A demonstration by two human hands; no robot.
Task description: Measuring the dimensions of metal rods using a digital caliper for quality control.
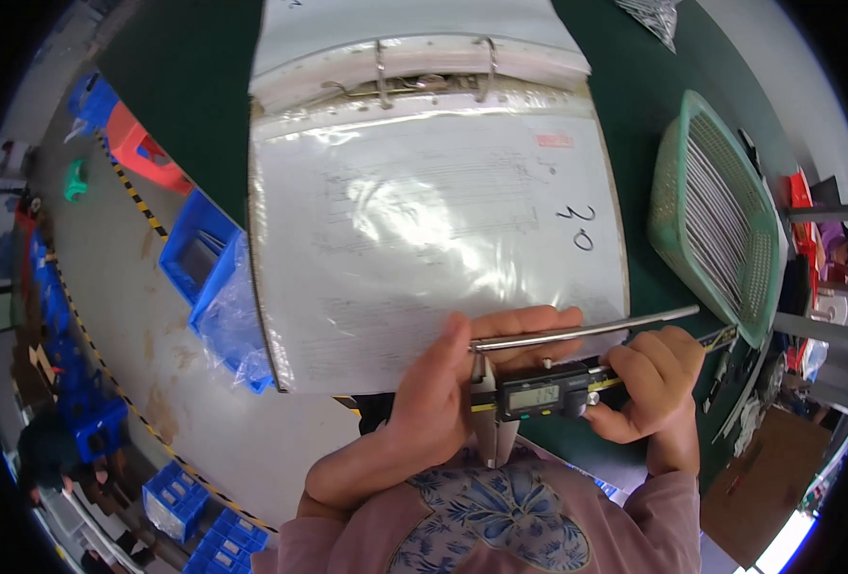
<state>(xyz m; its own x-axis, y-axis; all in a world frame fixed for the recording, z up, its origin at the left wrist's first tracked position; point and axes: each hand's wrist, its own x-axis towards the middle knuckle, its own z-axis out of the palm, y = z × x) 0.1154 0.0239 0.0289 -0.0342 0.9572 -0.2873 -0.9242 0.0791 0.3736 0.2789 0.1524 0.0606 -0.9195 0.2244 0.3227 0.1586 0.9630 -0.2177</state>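
At lower centre, your left hand point(432, 387), the nearer one, holds the metal rod point(591, 331) by its left end, its long axis running rightward and slightly upward. Just below sits the digital caliper point(534, 397), clasped farther right by your right hand point(656, 383).

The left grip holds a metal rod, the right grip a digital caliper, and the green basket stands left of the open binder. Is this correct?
Not quite: the head view shows the green basket to the right of the open binder. The left grip does hold a metal rod, the right grip a digital caliper.
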